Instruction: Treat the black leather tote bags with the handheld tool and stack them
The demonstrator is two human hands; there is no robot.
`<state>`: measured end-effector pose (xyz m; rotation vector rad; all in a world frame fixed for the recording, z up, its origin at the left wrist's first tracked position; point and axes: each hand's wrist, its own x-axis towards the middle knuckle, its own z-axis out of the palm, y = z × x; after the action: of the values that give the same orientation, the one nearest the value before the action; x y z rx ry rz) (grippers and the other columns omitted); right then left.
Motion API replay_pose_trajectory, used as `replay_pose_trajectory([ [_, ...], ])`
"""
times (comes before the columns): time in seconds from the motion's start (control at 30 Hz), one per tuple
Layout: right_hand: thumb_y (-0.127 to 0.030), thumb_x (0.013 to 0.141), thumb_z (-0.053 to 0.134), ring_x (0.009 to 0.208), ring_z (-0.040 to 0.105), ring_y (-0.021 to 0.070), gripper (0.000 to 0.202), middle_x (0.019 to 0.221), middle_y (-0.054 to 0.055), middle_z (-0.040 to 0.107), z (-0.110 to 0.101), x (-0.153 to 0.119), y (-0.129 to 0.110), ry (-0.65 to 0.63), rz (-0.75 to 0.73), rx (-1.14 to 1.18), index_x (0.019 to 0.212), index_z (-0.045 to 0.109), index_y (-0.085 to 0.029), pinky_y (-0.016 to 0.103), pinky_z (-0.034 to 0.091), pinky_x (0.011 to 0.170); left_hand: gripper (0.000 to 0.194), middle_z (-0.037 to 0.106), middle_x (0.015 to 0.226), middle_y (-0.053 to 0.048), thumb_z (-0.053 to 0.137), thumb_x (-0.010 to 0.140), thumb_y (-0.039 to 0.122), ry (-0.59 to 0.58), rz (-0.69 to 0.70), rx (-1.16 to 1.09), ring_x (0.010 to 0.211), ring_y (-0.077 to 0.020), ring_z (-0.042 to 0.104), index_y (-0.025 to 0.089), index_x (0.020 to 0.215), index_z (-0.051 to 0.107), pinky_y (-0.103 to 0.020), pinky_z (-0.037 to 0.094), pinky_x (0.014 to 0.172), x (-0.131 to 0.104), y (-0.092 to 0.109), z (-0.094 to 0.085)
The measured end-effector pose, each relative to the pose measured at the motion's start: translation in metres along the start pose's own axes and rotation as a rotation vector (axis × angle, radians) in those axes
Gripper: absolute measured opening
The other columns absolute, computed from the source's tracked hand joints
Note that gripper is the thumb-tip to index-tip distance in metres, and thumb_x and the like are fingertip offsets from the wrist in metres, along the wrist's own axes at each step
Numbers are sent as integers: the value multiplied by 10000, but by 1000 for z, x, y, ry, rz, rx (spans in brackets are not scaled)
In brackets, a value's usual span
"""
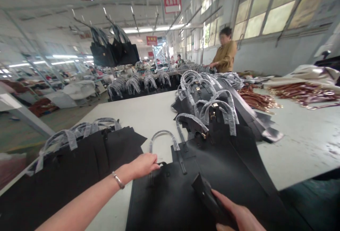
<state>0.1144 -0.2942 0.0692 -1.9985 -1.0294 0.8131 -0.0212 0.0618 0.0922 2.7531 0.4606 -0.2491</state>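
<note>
A black leather tote bag (183, 195) lies flat on the table in front of me, its thin handle (164, 131) wrapped in clear plastic. At the bag's upper left edge, my left hand (145, 165) is closed, its fingertips pinching a short black strap (163, 164). My right hand (239, 213) grips a folded black leather piece (209, 197), perhaps a small pouch, above the bag's lower part. The lower fingers of that hand are cut off by the frame's bottom edge.
More black bags (79, 160) overlap at the left. Another pile of bags (215, 117) with wrapped handles lies ahead. Brown straps (305, 94) are heaped on the white table (300, 146) at right. A person (225, 52) stands beyond; bags (114, 48) hang overhead.
</note>
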Motion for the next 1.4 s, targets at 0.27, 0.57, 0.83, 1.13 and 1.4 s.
replay_pose_trajectory([
  [0.27,-350,770,620,1196,575,297,668,1308,70,634,10,16,-13,-141,-22,135,1406,487,-195,415,432,1046,429,649,893,-98,529,847,583,378,-209,-1421,660,-137,593,155,879,520,-229,440,542,-38,67,128],
  [0.57,-345,787,655,627,592,143,700,911,9,685,26,42,-33,-358,45,437,1426,428,-169,258,483,566,473,547,701,-15,591,814,622,539,-177,-1678,579,-98,479,150,819,558,-182,313,450,-37,86,143],
  [0.83,-405,739,701,579,554,123,777,928,48,667,26,47,-32,-413,87,534,1418,421,-150,259,446,530,478,517,698,5,629,780,624,513,-207,-1743,592,-96,452,154,807,543,-181,325,466,-35,88,147],
  [1.13,-264,686,716,560,559,103,772,893,32,673,27,46,-41,-389,109,601,1403,452,-155,228,448,508,378,575,752,-35,681,780,504,450,-229,-1905,653,-132,522,133,821,623,-204,370,488,-38,91,145],
  [1.4,-389,759,724,617,559,119,748,885,22,655,17,43,-37,-315,58,594,1412,435,-165,243,464,548,315,554,699,-65,457,948,314,328,-451,-2116,520,-70,452,79,798,604,-155,291,421,-37,103,140],
])
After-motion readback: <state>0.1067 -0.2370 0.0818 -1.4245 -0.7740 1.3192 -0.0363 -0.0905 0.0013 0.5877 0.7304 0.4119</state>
